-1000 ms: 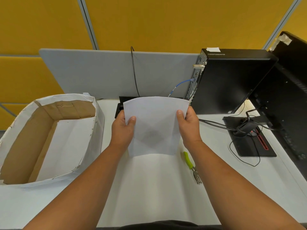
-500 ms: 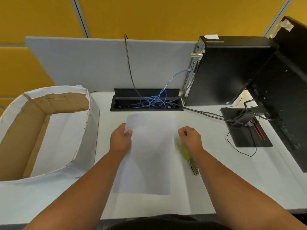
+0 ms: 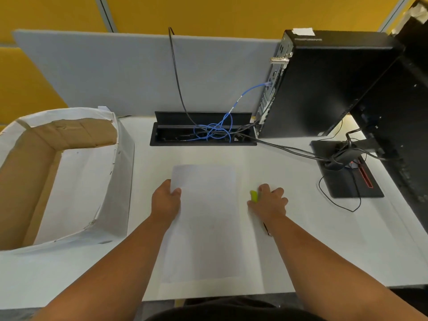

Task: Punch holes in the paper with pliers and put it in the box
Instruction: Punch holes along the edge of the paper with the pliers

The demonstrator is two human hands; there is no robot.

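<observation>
A white sheet of paper (image 3: pixel 208 218) lies flat on the white desk in front of me. My left hand (image 3: pixel 165 200) pinches its left edge, with the thumb on top. The pliers (image 3: pixel 253 196), with a yellow-green handle, lie just right of the sheet. My right hand (image 3: pixel 269 202) covers them with its fingers curled over the handle. Only the handle tip and a bit of the dark jaw by my wrist show. The cardboard box (image 3: pixel 121 172), wrapped in white paper and open on top, stands at the left.
A black cable well (image 3: pixel 203 135) with blue and black wires sits behind the paper. A black computer tower (image 3: pixel 324 84), a monitor base (image 3: pixel 347 181) and trailing cables fill the right. A grey divider (image 3: pixel 115 72) closes the back.
The sheet was held up in both hands and has been laid down on the desk. My right hand let go of it and moved right onto the pliers. My left hand kept its hold.
</observation>
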